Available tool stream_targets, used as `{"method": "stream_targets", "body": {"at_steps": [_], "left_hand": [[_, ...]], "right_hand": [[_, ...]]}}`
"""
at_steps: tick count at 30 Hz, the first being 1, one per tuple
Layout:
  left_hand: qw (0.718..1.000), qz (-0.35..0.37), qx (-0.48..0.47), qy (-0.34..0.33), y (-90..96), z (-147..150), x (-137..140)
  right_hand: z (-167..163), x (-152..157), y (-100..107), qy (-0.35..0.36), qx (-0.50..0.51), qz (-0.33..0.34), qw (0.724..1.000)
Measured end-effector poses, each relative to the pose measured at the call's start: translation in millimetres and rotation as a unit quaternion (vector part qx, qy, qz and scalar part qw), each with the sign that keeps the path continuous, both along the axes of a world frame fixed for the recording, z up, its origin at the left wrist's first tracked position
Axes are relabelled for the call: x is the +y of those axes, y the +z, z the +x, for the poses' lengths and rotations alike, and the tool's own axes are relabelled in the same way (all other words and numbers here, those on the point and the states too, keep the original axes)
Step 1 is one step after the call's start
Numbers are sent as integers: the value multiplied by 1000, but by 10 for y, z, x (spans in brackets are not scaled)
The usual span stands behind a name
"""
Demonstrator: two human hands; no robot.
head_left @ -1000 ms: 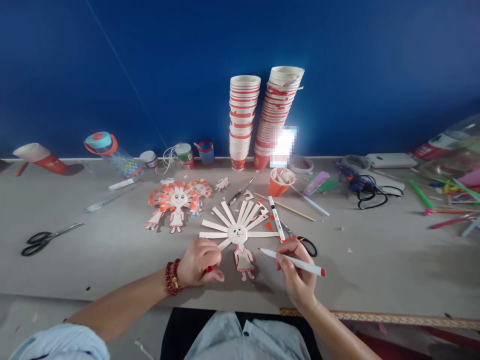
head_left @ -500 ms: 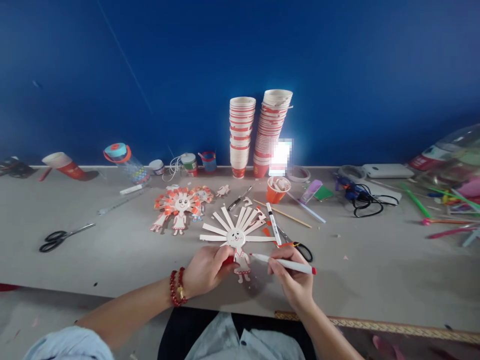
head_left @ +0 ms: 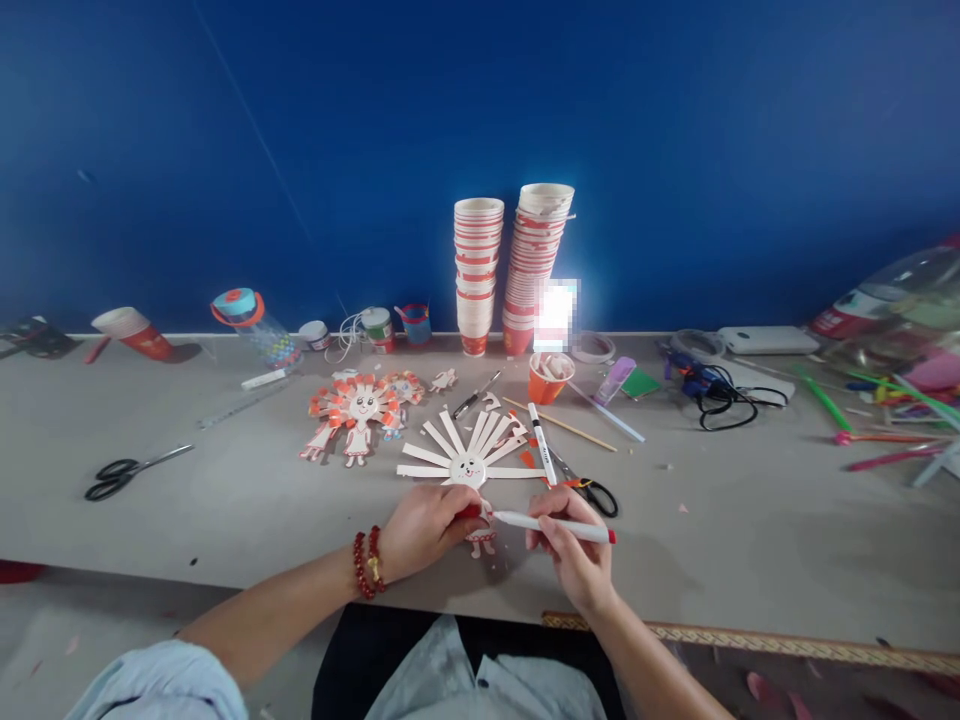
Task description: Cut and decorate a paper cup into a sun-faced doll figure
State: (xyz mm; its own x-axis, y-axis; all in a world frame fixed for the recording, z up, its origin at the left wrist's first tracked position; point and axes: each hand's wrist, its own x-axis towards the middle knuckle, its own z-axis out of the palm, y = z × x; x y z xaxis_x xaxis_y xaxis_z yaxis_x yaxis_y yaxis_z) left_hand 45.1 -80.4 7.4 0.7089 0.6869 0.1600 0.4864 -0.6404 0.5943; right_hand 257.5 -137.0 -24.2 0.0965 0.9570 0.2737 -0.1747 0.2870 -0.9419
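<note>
A paper doll [head_left: 466, 470] lies on the table, with a smiling face, white strips fanned out round its head and a red-trimmed dress. My left hand [head_left: 424, 530] rests over the doll's body, its fingers closed on a red marker cap [head_left: 469, 511]. My right hand [head_left: 577, 555] grips a white marker [head_left: 559, 525] with a red end, its tip pointing left, close to the cap and the dress. My left hand hides part of the dress. Behind my right hand lie black-handled scissors [head_left: 598, 497] and another white marker [head_left: 541, 446].
Finished-looking dolls with orange-tipped strips [head_left: 364, 405] lie behind left. Two stacks of paper cups [head_left: 477, 270] stand by the blue wall, before them an orange cup of scraps [head_left: 551, 382]. More scissors [head_left: 127, 475] lie left; a bottle [head_left: 251, 325] stands behind them. Straws [head_left: 892, 455] lie far right.
My left hand has shifted right over the doll's dress with the cap. The marker in my right hand has moved slightly left, its tip closer to the cap. The view has shifted a little.
</note>
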Motion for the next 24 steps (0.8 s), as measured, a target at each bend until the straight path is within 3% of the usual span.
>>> {"method": "stream_targets", "body": {"at_steps": [4, 8, 15, 24], "left_hand": [[999, 43, 12, 20, 30, -32, 65], [998, 31, 20, 44, 89, -94, 141], [999, 18, -5, -39, 109, -62, -1], [997, 17, -46, -61, 49, -21, -78]], "right_hand": [[-6, 3, 28, -3, -2, -4, 1000], [-8, 9, 40, -9, 9, -10, 1000], [2, -14, 11, 45, -15, 29, 998], [-8, -27, 74, 81, -62, 40, 994]]}}
